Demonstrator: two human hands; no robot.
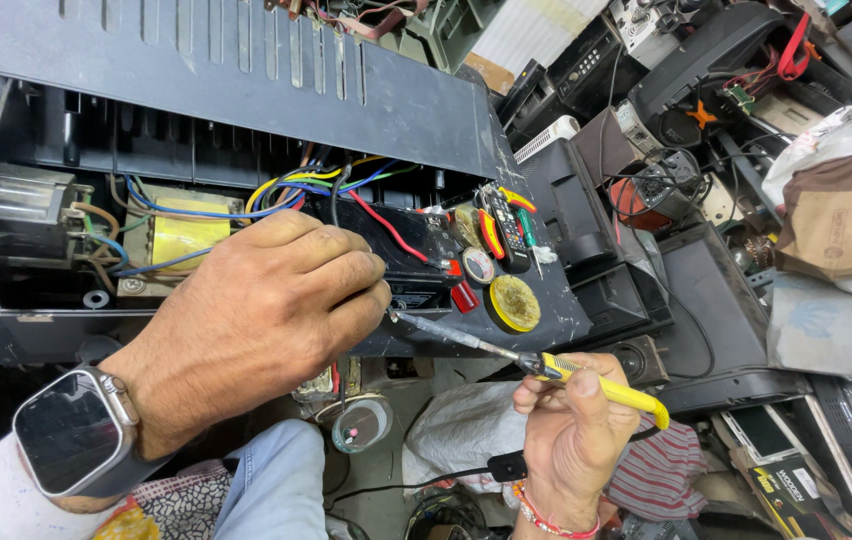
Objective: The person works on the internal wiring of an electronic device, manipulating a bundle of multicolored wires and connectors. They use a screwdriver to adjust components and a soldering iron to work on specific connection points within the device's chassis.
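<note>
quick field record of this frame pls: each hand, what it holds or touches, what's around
left hand: fingers curled against the edge of the open black case, among its coloured wires; what they pinch is hidden
right hand: grips a yellow-handled soldering iron
iron tip: points at the left fingers
wrist: smartwatch on the left
inside case: transformer with yellow tape
nearby: round yellow tin, tape rolls, small tools
</note>
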